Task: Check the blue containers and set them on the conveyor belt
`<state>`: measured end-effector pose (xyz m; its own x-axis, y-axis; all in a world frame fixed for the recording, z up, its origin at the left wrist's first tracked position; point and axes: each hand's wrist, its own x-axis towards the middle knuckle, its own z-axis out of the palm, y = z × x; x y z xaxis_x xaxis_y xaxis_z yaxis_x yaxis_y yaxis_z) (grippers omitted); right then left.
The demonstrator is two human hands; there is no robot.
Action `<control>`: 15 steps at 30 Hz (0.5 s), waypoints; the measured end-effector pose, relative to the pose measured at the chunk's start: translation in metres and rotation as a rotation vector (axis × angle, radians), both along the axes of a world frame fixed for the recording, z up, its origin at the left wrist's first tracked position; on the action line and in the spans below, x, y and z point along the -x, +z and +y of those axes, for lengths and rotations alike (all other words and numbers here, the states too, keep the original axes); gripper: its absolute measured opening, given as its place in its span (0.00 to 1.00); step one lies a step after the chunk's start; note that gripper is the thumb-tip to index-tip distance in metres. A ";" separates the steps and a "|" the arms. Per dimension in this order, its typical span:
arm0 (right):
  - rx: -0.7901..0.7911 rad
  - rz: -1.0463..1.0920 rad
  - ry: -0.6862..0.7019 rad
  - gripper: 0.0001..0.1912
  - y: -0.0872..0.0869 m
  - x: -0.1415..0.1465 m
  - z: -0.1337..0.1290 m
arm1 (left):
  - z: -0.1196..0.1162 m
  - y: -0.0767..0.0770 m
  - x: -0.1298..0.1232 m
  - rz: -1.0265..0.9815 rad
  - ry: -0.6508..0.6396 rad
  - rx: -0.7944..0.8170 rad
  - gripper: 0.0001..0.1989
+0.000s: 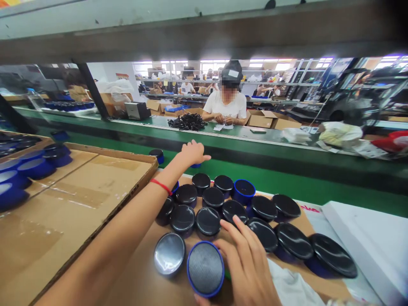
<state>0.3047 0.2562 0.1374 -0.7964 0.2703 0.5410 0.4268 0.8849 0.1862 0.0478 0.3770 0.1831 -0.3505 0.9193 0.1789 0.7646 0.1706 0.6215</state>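
Note:
My left hand (192, 152), a red band on its wrist, reaches out to the green belt (287, 180) and closes over a small blue round piece (196, 165), mostly hidden under the fingers. My right hand (247, 263) grips a blue-rimmed round unit with a grey mesh face (205, 267) at the near edge, thumb below it and fingers spread toward the black discs. Several round black-topped units (208, 221) lie packed together on the cardboard sheet (143, 276) between my hands. One shiny-faced unit (169, 253) sits left of the mesh one.
A flat cardboard tray (79, 191) on the left holds blue round units (35, 168). Another blue unit (157, 154) rides the belt. A white board (366, 238) lies at right. Across the belt, a person in a white shirt (227, 106) works beside a pile of black cables (188, 122) and boxes.

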 end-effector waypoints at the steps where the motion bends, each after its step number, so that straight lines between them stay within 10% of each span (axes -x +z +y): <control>1: -0.027 0.011 0.028 0.25 0.006 -0.002 0.003 | -0.013 0.013 0.000 -0.021 -0.012 -0.064 0.18; 6: 0.160 0.150 0.014 0.34 0.029 -0.026 0.014 | -0.107 0.043 -0.034 -0.296 -0.135 -0.415 0.19; 10: 0.429 0.248 0.020 0.27 0.030 -0.038 0.007 | -0.172 0.009 -0.067 -0.722 -0.181 -0.148 0.31; 15: 0.489 0.341 0.043 0.23 0.034 -0.023 0.002 | -0.180 -0.031 -0.069 -1.535 -0.785 0.132 0.32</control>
<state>0.3277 0.2578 0.1715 -0.6156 0.5238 0.5888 0.3525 0.8513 -0.3887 0.1166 0.1973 0.1521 0.3872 0.9205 0.0525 -0.5455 0.1828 0.8179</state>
